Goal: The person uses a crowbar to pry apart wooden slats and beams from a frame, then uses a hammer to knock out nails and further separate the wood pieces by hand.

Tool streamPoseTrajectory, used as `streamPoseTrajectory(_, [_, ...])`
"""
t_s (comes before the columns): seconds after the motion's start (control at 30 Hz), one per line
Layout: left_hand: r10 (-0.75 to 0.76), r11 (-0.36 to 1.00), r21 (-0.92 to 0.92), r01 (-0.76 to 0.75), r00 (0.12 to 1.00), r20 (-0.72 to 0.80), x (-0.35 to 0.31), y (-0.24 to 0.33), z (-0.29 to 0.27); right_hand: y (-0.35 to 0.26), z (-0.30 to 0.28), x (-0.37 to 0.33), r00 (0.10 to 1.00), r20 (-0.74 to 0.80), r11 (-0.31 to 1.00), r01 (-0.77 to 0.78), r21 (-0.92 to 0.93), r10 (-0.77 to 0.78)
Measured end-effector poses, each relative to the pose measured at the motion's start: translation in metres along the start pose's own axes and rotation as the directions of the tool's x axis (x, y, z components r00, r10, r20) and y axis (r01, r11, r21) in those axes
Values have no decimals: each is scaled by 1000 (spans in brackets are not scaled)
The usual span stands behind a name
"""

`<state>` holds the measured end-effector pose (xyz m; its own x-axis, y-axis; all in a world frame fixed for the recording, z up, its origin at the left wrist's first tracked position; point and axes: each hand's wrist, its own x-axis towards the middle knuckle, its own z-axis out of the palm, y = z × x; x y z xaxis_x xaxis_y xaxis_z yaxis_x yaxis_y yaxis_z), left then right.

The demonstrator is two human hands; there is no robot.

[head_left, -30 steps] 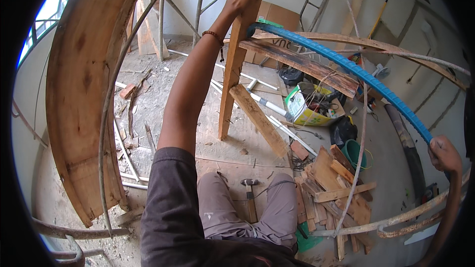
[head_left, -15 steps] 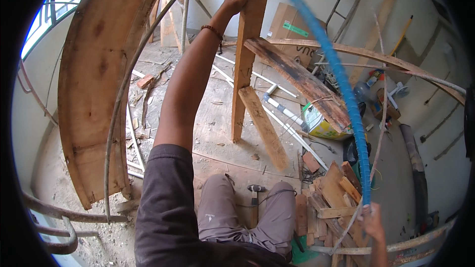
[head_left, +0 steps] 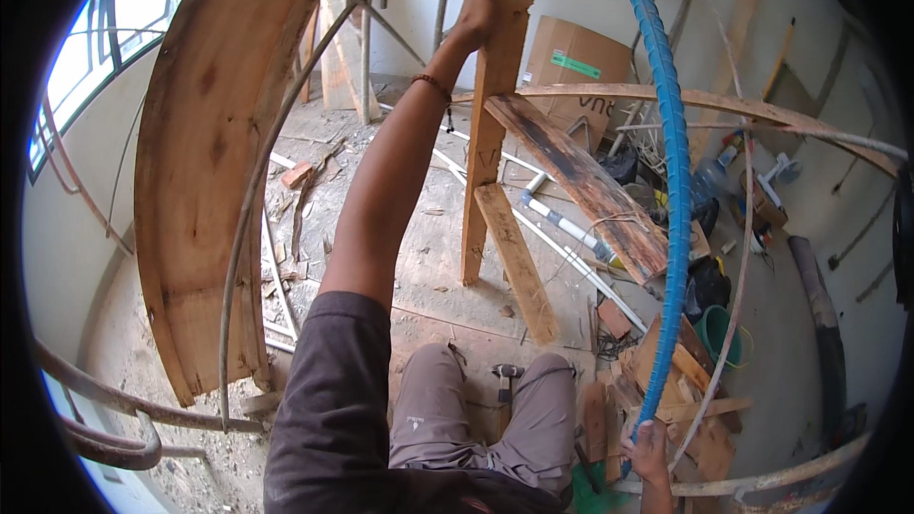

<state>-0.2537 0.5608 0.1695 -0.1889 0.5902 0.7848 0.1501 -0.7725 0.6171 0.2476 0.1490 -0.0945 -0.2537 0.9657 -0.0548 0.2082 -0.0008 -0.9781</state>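
Note:
My left hand [head_left: 478, 14] is closed round the top of an upright wooden board [head_left: 487, 133]. Two shorter pieces branch off that board: a dark-stained plank [head_left: 581, 186] slanting right and a lighter strip [head_left: 514, 262] lower down. At the lower right, my right hand [head_left: 649, 447] grips the lower end of a long blue ribbed crowbar [head_left: 678, 181]. It rises in a bend to a dark tip at the top edge, apart from the board. Between my knees lies a hammer [head_left: 507, 371], its handle partly hidden.
A large curved wooden panel [head_left: 205, 181] stands on the left behind a metal rod. Pipe rails [head_left: 133, 409] curve round both sides. Scrap wood [head_left: 700, 419] is piled at right, near a green bucket [head_left: 719, 333]. Beyond are a cardboard box [head_left: 576, 67], white pipes and floor debris.
The crowbar's upper end has swung up and right, away from the top of the board. My right hand has moved left. My left hand still holds the board; the whole view has shifted slightly.

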Motion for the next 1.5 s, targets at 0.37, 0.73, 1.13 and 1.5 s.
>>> streamPoseTrajectory(0.37, [-65,988,136,65,998,-3,-21,39,52,75,24,0,973,-191,950,177,256,-129])
streamPoseTrajectory(0.73, [165,833,553,-25,965,-205,-10,13,43,163,-27,-83,912,-398,978,-21,206,103])
streamPoseTrajectory(1.13, [118,884,465,-43,984,-135,-1,6,56,183,-11,-99,941,-191,952,-248,178,280])
streamPoseTrajectory(1.5, [384,515,682,-519,851,358,20,-12,60,133,-50,-40,973,-63,901,-229,-369,222])
